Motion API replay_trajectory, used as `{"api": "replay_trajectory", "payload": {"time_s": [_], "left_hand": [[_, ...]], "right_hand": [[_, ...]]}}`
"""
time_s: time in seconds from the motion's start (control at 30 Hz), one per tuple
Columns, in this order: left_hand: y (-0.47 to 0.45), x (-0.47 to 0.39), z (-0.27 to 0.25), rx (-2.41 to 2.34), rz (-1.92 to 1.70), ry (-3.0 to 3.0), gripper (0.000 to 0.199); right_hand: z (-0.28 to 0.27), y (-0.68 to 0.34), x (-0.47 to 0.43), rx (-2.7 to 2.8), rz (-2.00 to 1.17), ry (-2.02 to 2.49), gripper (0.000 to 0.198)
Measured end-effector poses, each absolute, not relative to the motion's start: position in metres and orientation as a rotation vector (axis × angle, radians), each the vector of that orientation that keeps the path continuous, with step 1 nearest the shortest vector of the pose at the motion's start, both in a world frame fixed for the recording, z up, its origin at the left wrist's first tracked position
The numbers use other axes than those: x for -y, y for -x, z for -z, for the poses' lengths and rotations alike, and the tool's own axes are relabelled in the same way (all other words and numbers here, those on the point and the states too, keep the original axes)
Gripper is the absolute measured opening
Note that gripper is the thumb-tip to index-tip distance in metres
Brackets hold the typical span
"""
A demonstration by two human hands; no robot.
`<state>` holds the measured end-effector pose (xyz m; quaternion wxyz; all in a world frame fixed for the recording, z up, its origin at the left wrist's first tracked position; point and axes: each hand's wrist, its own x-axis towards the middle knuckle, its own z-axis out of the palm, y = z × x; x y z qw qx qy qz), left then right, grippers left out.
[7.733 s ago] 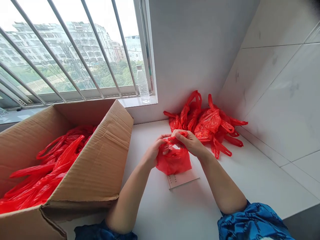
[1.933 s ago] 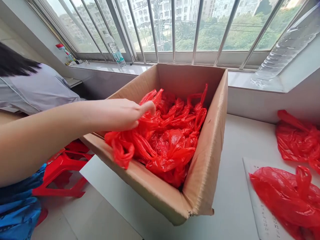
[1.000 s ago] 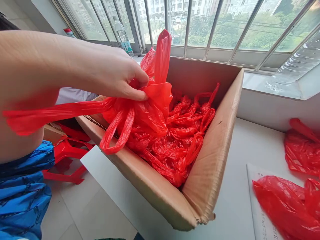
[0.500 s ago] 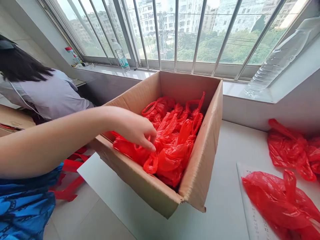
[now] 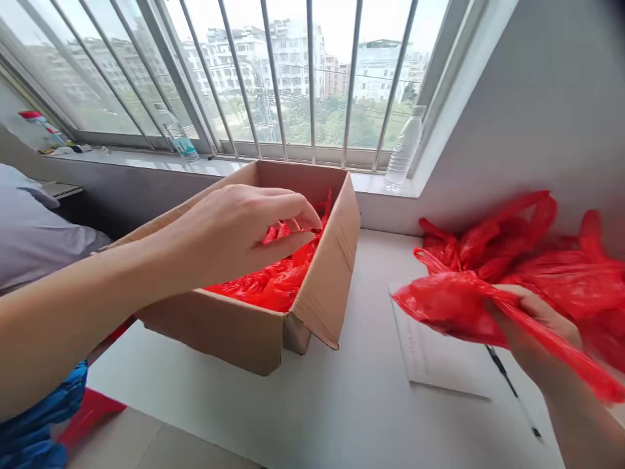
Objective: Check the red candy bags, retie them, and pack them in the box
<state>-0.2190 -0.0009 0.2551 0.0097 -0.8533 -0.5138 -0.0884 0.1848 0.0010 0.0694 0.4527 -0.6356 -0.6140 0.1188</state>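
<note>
My left hand (image 5: 249, 228) hovers over the near part of the cardboard box (image 5: 244, 335), palm down, with thumb and curved fingers apart and nothing between them. Crumpled red plastic bags (image 5: 273, 283) fill the box, partly hidden behind that hand. On the right, my right hand (image 5: 541, 316) grips a red plastic bag (image 5: 444, 303) by its gathered part. The bag is raised above a white notebook (image 5: 439, 365), and one strip of it trails along my forearm. Part of the right hand is covered by the film.
More red bags (image 5: 502, 234) are heaped against the wall. A black-tipped pen (image 5: 508, 378) lies beside the notebook on the white table (image 5: 342, 404). Water bottles (image 5: 405, 150) stand on the sill beneath a barred window. A person's sleeve (image 5: 43, 228) shows at left.
The view has swung right. My left hand has risen from the bags in the box. My right hand has come into view, holding a red bag lifted off the notebook.
</note>
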Motion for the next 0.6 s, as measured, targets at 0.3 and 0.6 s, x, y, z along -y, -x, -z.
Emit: {"api": "replay_trajectory", "payload": {"time_s": [0.3, 0.6], "left_hand": [[0.072, 0.000, -0.218, 1.319, 0.275, 3.067, 0.066], [0.135, 0.006, -0.300, 1.685, 0.881, 2.384, 0.041]], "right_hand": [[-0.137, -0.150, 0.000, 1.639, -0.981, 0.856, 0.017], [-0.118, -0.250, 0.012, 1.265, -0.649, 0.935, 0.015]]}}
